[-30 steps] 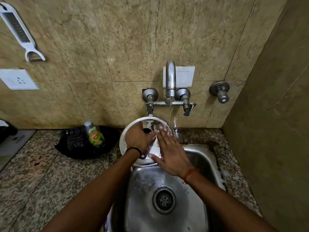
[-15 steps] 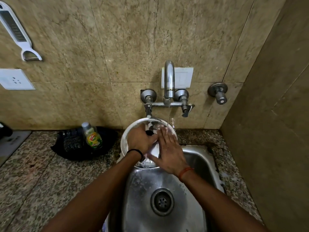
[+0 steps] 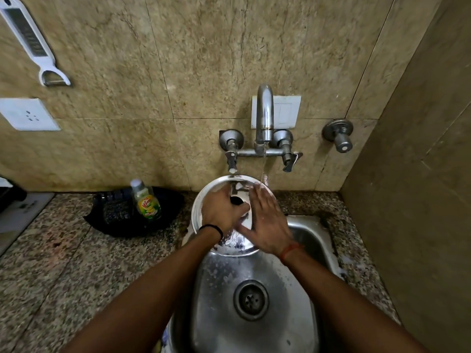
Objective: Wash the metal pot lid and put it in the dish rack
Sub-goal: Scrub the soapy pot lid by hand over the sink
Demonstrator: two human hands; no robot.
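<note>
Two bare hands worked at a round shiny metal pot lid (image 3: pixel 204 200), held tilted over the back left edge of the steel sink (image 3: pixel 313 240), under the faucet. Far left of the fingers, a white plastic grater with a peeler loop (image 3: pixel 33 44) hung on the beige tiled wall, its top cut off by the frame edge, and a white wall socket (image 3: pixel 28 114) sat below it. Nearer, on the speckled granite counter (image 3: pixel 63 263), a small clear dish-soap bottle with a green and yellow label (image 3: pixel 146 201) stood on a black tray (image 3: pixel 114 225); what else lay on the tray was too dark to tell. The left hand (image 3: pixel 220 212) curled its fingers around the lid's black knob (image 3: pixel 235 200), which showed only partly between thumb and fingers. The right hand (image 3: pixel 267 222) lay just right of the left hand, fingers straight and slightly spread, pressed flat on the lid's wet surface; its fingertips were blurred. Both hands hid the lid's middle. Above the right fingertips, a thin stream of water (image 3: pixel 262 171) fell from the chrome wall faucet (image 3: pixel 263 115) onto the lid's upper right rim. Right of the fingers, a separate round metal wall valve (image 3: pixel 340 135) stuck out. Below both wrists the sink's drain (image 3: pixel 251 300) was in view.
</note>
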